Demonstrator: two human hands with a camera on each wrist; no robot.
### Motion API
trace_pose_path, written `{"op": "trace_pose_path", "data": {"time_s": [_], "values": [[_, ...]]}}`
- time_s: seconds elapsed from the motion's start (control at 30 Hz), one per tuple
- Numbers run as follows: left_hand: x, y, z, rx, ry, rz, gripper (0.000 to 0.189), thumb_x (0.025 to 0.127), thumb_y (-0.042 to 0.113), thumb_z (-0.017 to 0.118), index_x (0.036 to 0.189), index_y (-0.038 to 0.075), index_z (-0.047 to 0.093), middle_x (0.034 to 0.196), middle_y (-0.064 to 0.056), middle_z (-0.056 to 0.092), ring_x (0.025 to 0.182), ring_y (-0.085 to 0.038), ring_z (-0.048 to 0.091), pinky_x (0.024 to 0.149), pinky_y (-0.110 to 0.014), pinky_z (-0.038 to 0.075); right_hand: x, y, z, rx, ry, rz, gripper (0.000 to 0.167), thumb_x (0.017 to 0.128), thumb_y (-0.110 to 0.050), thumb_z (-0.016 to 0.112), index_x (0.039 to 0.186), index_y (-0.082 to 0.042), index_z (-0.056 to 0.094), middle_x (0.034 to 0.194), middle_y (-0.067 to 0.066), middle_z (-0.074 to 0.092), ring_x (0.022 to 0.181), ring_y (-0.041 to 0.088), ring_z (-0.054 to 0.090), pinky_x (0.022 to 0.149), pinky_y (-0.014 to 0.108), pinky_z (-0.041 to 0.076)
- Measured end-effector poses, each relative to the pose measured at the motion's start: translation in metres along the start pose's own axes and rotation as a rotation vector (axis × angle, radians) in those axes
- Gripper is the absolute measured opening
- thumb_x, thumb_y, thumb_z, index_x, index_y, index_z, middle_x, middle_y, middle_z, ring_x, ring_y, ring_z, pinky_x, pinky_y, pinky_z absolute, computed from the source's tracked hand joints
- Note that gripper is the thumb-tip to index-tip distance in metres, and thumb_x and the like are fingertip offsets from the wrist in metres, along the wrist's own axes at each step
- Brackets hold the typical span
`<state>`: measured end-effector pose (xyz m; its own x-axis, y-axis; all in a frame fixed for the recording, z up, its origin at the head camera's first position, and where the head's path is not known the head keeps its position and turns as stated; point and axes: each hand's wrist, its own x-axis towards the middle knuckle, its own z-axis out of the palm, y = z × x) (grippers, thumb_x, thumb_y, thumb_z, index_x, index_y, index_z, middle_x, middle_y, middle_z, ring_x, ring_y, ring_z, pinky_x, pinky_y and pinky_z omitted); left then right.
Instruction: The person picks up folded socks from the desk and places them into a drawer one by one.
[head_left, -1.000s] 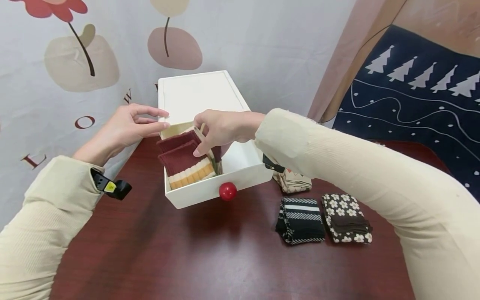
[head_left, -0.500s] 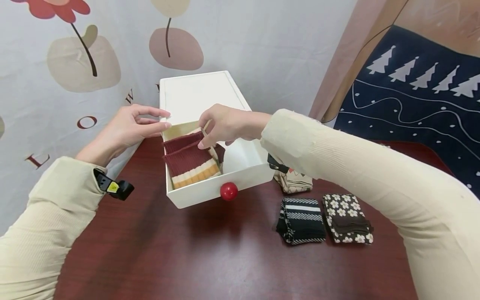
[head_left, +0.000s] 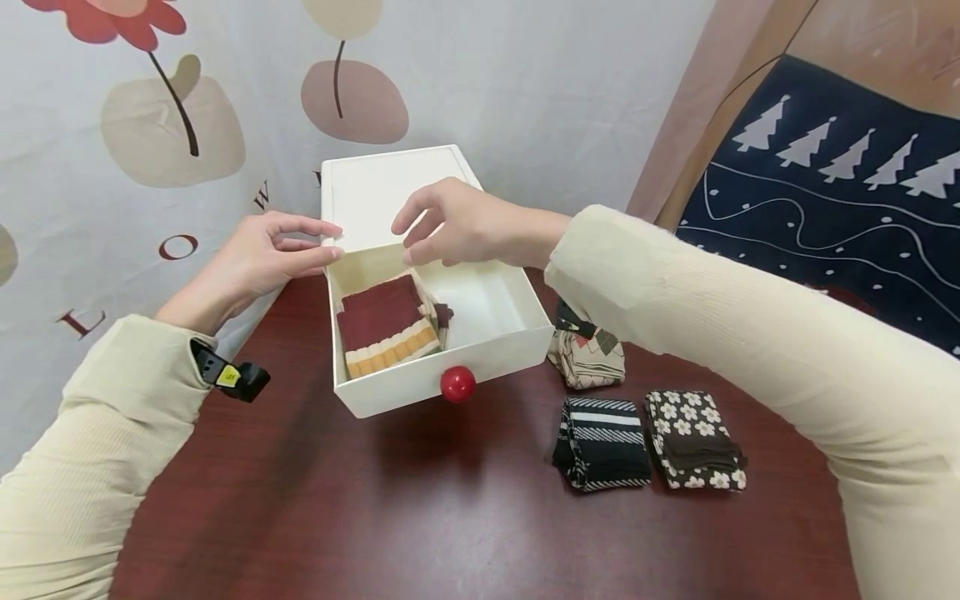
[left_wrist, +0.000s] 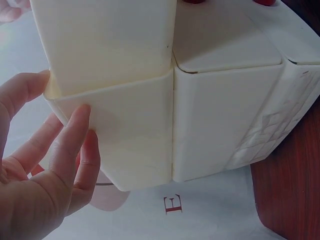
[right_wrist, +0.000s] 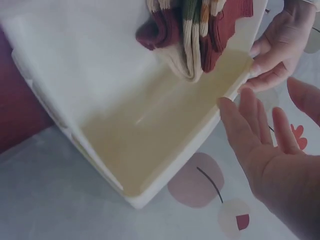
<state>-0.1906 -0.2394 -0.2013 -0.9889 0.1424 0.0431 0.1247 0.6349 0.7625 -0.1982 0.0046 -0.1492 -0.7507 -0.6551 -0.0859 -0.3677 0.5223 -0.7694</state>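
Folded maroon socks (head_left: 382,321) with cream and mustard stripes lie in the left part of a pulled-out white drawer (head_left: 442,371) with a red knob (head_left: 458,383). Over the drawer's back edge hovers my right hand (head_left: 457,218), fingers loosely bent and holding nothing. In the right wrist view the socks (right_wrist: 195,40) sit apart from that hand (right_wrist: 265,145). My left hand (head_left: 262,250) touches the left edge of the white cabinet (head_left: 397,187), where the drawer comes out. The left wrist view shows this hand's fingers (left_wrist: 75,135) resting straight against the white side wall.
Right of the drawer, three folded sock bundles lie on the dark red table (head_left: 450,517): beige argyle (head_left: 592,358), black-and-white striped (head_left: 603,442) and brown floral (head_left: 693,437). A printed curtain (head_left: 525,83) hangs behind. More white units (left_wrist: 225,115) adjoin the cabinet.
My right hand has let go of the maroon socks and risen up and back from them. The socks now lie lower in the drawer. My left hand stays at the cabinet's edge.
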Motion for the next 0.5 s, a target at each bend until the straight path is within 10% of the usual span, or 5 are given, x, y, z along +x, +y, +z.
{"op": "trace_pose_path", "data": {"time_s": [0.5], "values": [[0.0, -0.002, 0.002, 0.006, 0.007, -0.002, 0.049, 0.08, 0.034, 0.065, 0.119, 0.006, 0.053, 0.112, -0.011, 0.055, 0.08, -0.004, 0.061, 0.071, -0.011, 0.045, -0.062, 0.05, -0.022, 0.062, 0.27, -0.144, 0.017, 0.082, -0.008, 0.062, 0.099, -0.002, 0.062, 0.091, 0.008, 0.062, 0.077, 0.018, 0.059, 0.072, 0.029, 0.05]]}}
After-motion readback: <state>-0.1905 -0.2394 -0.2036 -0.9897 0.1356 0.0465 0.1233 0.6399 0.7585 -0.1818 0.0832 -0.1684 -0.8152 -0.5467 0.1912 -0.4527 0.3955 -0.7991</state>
